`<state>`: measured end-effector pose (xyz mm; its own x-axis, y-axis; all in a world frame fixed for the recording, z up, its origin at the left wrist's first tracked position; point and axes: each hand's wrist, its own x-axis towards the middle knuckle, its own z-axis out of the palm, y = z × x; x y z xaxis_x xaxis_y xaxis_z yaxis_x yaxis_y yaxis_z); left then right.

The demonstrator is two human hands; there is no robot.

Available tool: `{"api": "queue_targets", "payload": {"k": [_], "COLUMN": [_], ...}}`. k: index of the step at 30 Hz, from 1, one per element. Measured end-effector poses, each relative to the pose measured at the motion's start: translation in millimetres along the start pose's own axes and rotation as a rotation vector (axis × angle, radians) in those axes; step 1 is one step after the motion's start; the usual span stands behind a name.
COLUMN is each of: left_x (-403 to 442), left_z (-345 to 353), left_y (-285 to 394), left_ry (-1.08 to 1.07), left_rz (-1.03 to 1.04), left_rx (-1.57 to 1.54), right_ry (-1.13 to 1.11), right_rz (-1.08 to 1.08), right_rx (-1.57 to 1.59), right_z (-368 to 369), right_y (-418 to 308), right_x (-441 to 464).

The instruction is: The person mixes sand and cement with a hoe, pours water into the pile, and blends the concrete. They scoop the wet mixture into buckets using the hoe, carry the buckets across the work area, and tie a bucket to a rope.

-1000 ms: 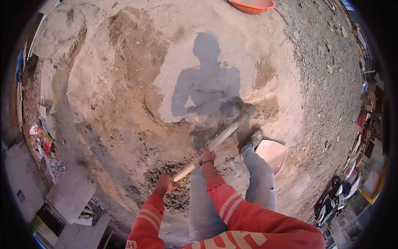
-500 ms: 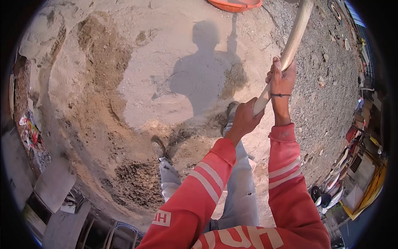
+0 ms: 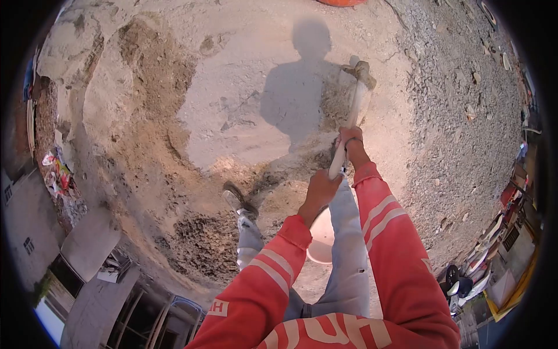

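Note:
A long pale wooden handle runs up from my hands to a dirt-caked metal head; it looks like a pickaxe (image 3: 356, 104). The head is low over the pale ground, and I cannot tell how deep it sits there. My left hand (image 3: 321, 191) is wrapped round the butt end of the handle. Farther up, my right hand (image 3: 350, 138) is closed round it too, with a dark band on the wrist. Below the hands, my legs stand apart on the loose soil (image 3: 203, 244), my left shoe (image 3: 238, 196) showing plainly.
An orange basin (image 3: 342, 2) is cut off by the top edge. Behind my hands, a pale round pan (image 3: 321, 247) shows between my legs. Grey gravel (image 3: 453, 145) spreads on the right, with piled clutter beyond. Litter (image 3: 60, 177) and grey slabs (image 3: 90, 241) are at left.
The pickaxe has swung down from the raised position, its head now near the ground. Both hands have moved down and leftward, still gripping the handle. The pale pan has come into view.

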<state>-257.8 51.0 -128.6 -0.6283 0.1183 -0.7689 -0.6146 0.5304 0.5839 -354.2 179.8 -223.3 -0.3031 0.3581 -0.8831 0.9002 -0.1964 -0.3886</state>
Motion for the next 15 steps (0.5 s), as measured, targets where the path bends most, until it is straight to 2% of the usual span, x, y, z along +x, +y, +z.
{"api": "queue_targets", "payload": {"k": [2, 4, 8, 11, 14, 15], "left_x": [-25, -65, -152, -203, -229, -223], "left_z": [-32, -60, -120, -185, -230, -236], "left_y": [-6, -28, -135, -191, -203, -198], "left_ry": [0.023, -0.027, -0.023, -0.130, -0.123, -0.060], "left_rz": [0.016, 0.011, 0.111, 0.163, 0.161, 0.205], "left_rx": [-0.020, -0.071, -0.019, 0.033, -0.275, -0.369], "right_ry": [-0.010, -0.027, 0.011, 0.013, 0.051, 0.067], "right_rz": [0.067, 0.089, -0.097, -0.230, -0.367, -0.430], "right_rx": [0.126, 0.176, 0.232, 0.311, 0.199, 0.124], "right_z": [15, 38, 108, 168, 188, 187], "right_y": [18, 35, 122, 157, 171, 173], "right_x": [-11, -68, -179, -263, -326, -340]}}
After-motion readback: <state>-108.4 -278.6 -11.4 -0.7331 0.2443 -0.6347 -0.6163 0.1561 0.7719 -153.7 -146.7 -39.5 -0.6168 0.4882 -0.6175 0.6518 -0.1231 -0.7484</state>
